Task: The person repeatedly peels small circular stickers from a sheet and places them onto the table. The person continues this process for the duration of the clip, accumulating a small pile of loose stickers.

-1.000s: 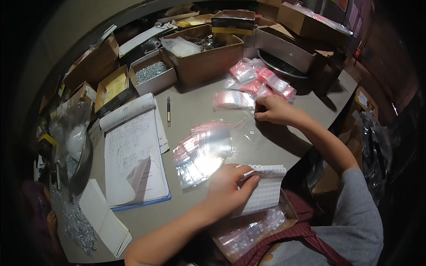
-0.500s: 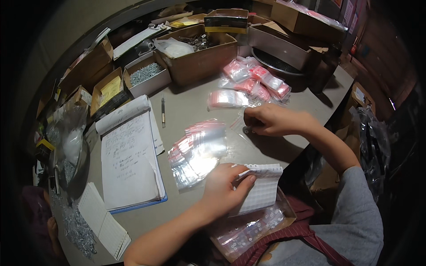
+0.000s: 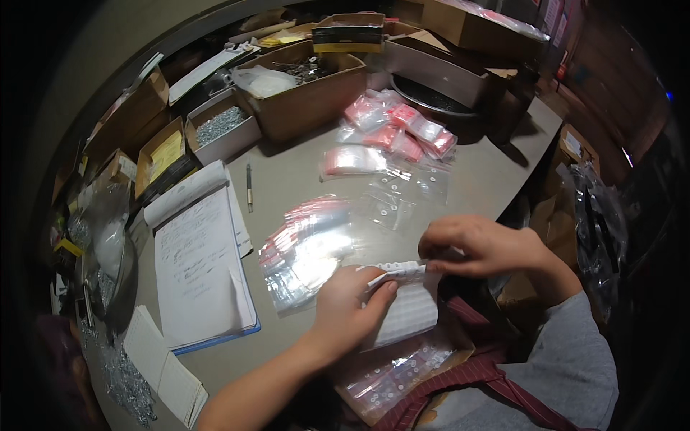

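Gripping the white sheet (image 3: 413,316) firmly, the left hand (image 3: 348,302) has its thumb laid on the near face and its fingers bent behind, with the paper closed between them and its top edge curling. The right hand (image 3: 478,246) is at the sheet's upper right corner, fingers curled and thumb near the forefinger, so the gap there looks narrow; whether it pinches the corner or only touches it, I cannot tell. Below the sheet, close to the person's body, sits a cardboard box (image 3: 463,350) with clear bags (image 3: 381,381) holding small pale rings. On the grey table (image 3: 287,169) beyond the hands, small clear packets (image 3: 395,213) with washers lie flat, near a fanned row of red-edged bags (image 3: 309,233).
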A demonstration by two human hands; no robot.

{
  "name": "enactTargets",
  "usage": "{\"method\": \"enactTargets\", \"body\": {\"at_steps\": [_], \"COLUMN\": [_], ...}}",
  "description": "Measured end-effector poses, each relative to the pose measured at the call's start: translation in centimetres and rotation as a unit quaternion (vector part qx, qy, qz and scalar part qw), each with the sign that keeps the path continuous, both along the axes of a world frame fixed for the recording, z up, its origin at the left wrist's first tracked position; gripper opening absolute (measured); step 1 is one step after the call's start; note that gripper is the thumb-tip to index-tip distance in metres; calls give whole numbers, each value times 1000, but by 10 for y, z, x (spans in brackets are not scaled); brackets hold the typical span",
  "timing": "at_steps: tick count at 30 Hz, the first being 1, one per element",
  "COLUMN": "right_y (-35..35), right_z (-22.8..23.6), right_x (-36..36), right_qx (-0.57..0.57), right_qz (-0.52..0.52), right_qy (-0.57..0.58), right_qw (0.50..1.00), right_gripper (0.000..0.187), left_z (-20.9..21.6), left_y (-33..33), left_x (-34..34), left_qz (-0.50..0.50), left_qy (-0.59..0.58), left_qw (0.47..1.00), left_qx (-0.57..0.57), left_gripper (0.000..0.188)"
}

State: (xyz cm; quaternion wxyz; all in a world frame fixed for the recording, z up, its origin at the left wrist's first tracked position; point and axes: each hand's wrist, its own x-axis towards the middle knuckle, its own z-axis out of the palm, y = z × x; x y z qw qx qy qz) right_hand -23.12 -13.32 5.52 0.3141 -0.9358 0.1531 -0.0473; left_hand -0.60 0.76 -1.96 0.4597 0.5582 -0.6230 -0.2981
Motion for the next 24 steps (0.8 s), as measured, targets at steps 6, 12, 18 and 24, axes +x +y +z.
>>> {"method": "enactTargets", "body": {"at_steps": [6, 12, 18, 24], "right_y": [25, 29, 29, -59], "right_z": [-20, -37, -26, -18], "right_x": [-10, -12, -20, -23], "right_qx": [-144, -246, -228, 63], "right_qz": [-16, -11, 31, -222], "right_qy": [-126, -177, -163, -71], "right_qw": [981, 953, 960, 970], "right_gripper": [19, 18, 24, 24], "left_z": [6, 7, 6, 6], "left_y": [-1, 1, 1, 0], "left_x": [1, 4, 4, 4], "left_qz": [-14, -14, -18, -24], "left_qy": [7, 20, 24, 34], "left_qw": [999, 996, 997, 996], "left_qx": [45, 82, 71, 85], "left_gripper": [20, 20, 19, 20]}}
